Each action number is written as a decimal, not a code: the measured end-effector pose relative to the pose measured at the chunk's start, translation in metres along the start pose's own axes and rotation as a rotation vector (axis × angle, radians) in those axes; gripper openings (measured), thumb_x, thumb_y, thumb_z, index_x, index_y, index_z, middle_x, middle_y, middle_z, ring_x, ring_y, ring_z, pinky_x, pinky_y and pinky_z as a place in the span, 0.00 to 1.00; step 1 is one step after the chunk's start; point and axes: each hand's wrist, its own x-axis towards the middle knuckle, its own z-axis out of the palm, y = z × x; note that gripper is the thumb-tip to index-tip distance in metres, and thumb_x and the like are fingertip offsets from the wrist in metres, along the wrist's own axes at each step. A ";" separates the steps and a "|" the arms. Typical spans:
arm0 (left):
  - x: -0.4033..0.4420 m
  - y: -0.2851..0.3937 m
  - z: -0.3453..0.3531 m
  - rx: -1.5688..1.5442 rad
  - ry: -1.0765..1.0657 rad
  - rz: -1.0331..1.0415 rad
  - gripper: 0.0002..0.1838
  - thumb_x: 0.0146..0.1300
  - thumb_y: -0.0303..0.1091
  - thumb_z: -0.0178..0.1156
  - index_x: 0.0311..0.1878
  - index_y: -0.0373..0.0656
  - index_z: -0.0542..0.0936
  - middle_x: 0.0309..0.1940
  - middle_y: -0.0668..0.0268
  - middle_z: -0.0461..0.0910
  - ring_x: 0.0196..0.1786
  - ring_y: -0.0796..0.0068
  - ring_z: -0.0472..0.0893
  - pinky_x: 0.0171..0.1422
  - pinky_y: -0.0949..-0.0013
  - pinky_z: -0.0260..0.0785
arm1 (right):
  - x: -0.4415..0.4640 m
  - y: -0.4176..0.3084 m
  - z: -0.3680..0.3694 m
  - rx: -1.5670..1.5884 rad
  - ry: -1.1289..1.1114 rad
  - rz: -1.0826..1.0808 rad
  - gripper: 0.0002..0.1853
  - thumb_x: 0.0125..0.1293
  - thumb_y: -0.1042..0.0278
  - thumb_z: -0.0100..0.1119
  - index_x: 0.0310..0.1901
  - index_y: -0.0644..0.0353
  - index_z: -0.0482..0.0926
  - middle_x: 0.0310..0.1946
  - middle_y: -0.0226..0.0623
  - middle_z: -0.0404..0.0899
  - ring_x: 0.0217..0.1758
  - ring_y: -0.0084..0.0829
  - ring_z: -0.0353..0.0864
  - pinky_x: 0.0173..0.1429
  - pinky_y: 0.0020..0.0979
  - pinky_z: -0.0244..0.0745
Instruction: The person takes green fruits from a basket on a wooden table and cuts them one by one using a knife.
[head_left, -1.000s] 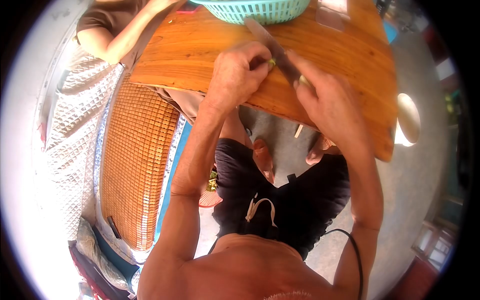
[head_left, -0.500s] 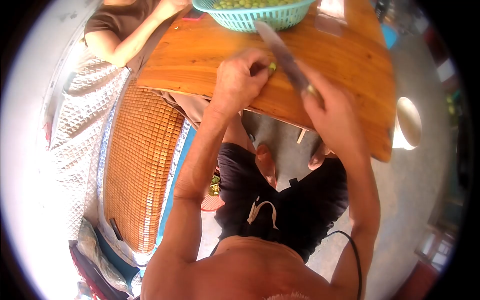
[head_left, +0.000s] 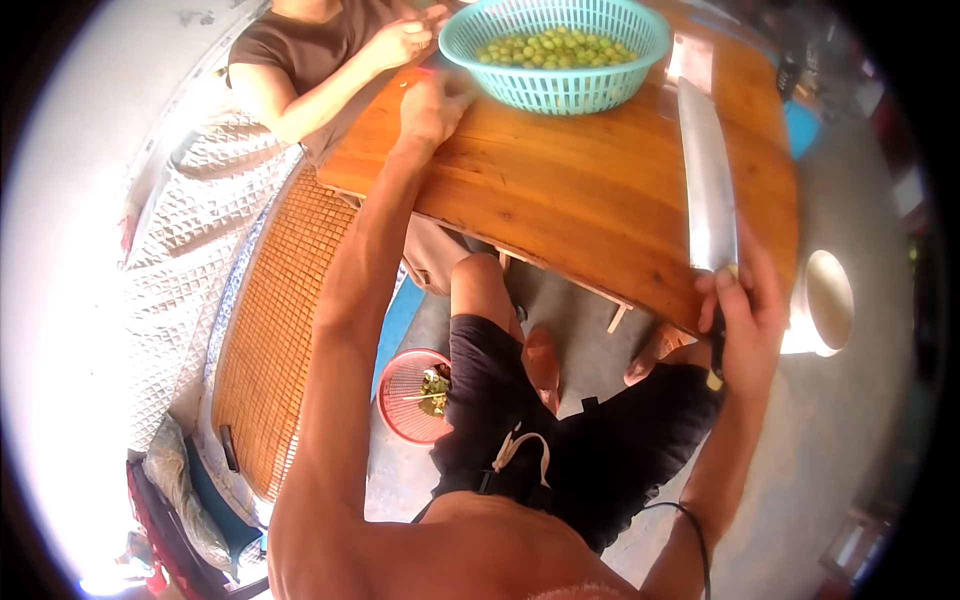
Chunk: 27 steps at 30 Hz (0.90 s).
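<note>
My right hand (head_left: 745,315) is closed around the dark handle of a large knife (head_left: 708,175), beside the table's right front edge. Its broad blade points away from me over the tabletop. On the left side of the table is my left hand (head_left: 432,110), fingers bent and a little blurred; whether anything is in them is hidden. Just right of that hand stands a turquoise plastic basket (head_left: 560,92), holding many small green fruits (head_left: 560,48).
Another person's hand (head_left: 400,42) is at the far left of the wooden table (head_left: 540,190). A white bucket (head_left: 825,300) stands to the right. On the floor, a red basket (head_left: 400,400) contains scraps. A bamboo-matted seat (head_left: 270,330) lies to the left.
My left hand has moved left and away from me; the green fruit at its fingertips no longer shows. My right hand has carried the knife right. The view now takes in more of the turquoise basket.
</note>
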 end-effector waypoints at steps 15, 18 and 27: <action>0.048 0.089 -0.069 -0.165 -0.221 0.127 0.12 0.67 0.32 0.65 0.50 0.37 0.84 0.48 0.55 0.87 0.47 0.68 0.85 0.51 0.65 0.78 | 0.000 0.005 0.002 0.010 0.020 -0.015 0.28 0.74 0.78 0.52 0.75 0.64 0.68 0.33 0.36 0.82 0.23 0.17 0.71 0.30 0.20 0.68; 0.064 0.120 -0.040 0.078 -0.521 0.163 0.16 0.67 0.37 0.63 0.53 0.40 0.86 0.48 0.56 0.87 0.51 0.66 0.85 0.55 0.62 0.78 | -0.004 0.005 0.000 0.023 0.040 -0.037 0.28 0.73 0.78 0.52 0.75 0.64 0.68 0.33 0.37 0.82 0.23 0.17 0.71 0.30 0.20 0.68; 0.090 0.137 -0.005 0.271 -0.929 0.255 0.17 0.69 0.41 0.62 0.52 0.39 0.87 0.43 0.61 0.88 0.43 0.70 0.85 0.51 0.62 0.75 | -0.004 0.007 -0.003 0.115 0.026 -0.067 0.30 0.70 0.82 0.50 0.75 0.67 0.68 0.35 0.38 0.84 0.24 0.17 0.72 0.29 0.20 0.68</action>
